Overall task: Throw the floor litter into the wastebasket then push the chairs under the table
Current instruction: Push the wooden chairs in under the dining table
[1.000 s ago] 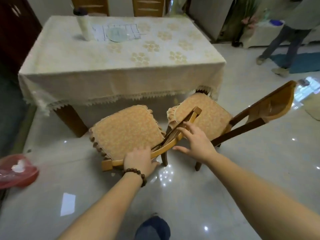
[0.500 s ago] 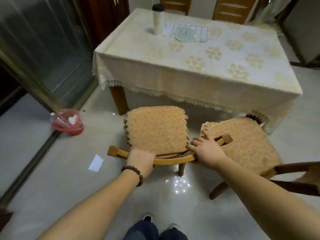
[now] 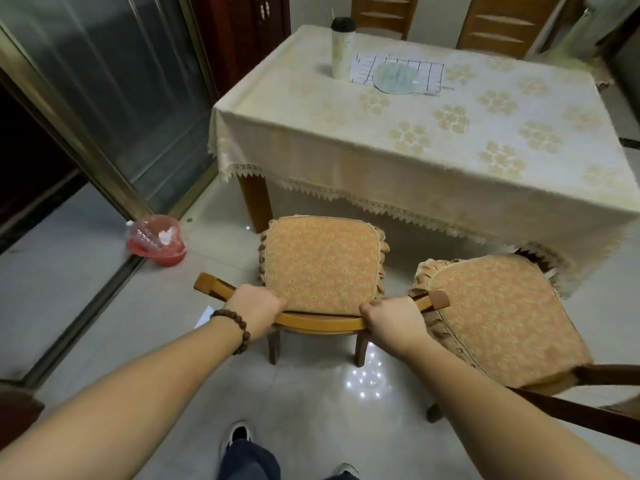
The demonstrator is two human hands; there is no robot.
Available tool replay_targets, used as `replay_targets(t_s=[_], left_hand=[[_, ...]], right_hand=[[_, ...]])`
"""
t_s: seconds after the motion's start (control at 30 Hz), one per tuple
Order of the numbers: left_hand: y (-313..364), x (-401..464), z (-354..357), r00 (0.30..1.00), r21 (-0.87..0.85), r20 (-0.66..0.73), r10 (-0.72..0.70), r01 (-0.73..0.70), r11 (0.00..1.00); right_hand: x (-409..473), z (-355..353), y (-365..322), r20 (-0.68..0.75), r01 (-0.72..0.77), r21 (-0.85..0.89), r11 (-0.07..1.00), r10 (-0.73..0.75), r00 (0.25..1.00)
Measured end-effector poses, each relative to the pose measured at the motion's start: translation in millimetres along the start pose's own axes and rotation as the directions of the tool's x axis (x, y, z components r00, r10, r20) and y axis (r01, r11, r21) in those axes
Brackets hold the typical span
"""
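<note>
A wooden chair with an orange cushion stands square to the table, its seat just short of the lace cloth edge. My left hand grips the curved top rail on the left. My right hand grips the same rail on the right. A second cushioned chair stands to the right, turned at an angle, its front corner under the cloth. The red wastebasket, holding crumpled litter, sits on the floor at the left by the sliding door track.
A tall cup, a checked mat and a round glass lid lie on the table. Two more chairs stand at the far side. A glass sliding door runs along the left. My shoes show at the bottom.
The chair has turned from angled to square with the table. My right hand shifted from the rail's end to a full grip, and the view swung left.
</note>
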State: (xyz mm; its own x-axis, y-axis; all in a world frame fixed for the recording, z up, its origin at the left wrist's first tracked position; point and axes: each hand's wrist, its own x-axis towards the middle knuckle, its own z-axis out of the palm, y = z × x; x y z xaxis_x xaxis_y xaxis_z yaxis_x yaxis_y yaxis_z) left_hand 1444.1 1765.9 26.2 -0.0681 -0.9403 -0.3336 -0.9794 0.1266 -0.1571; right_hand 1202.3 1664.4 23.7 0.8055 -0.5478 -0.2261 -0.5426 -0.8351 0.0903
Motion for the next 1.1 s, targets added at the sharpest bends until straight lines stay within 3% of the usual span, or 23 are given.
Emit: replay_targets(t_s=[0.2,0.4,0.7,0.83,1.1], left_hand=[[-83.4,13.5,-2.8,0.999,0.045,0.019,0.042,-0.042,0.998],[-167.7,36.7,-3.5,0.988,0.096,-0.015,0.152,-0.150,0.984],[-279.5,70.1,7.7,0.978,0.102,-0.055,0.202,-0.196,0.975],[-306.1,90.9,6.5,0.980,0.128,-0.055,0.192,-0.184,0.975],[-315.5,147.0,-9.7,0.980,0.166,-0.029,0.199,-0.191,0.967]], right_hand=[[51.8,-21.9,-44.1,-0.086,-0.056,0.006,0.998,0.056,0.995],[118.6,-47.9,-76.3,-0.065,-0.178,-0.012,0.984,0.177,0.982],[217.7,-73.0,-110.1,-0.094,-0.209,0.048,0.977,0.213,0.973],[252.6,-75.5,-102.8,-0.115,-0.228,-0.019,0.973,0.225,0.968],[284.7,-64.2,-63.5,-0.108,-0.263,0.060,0.963,0.268,0.957]])
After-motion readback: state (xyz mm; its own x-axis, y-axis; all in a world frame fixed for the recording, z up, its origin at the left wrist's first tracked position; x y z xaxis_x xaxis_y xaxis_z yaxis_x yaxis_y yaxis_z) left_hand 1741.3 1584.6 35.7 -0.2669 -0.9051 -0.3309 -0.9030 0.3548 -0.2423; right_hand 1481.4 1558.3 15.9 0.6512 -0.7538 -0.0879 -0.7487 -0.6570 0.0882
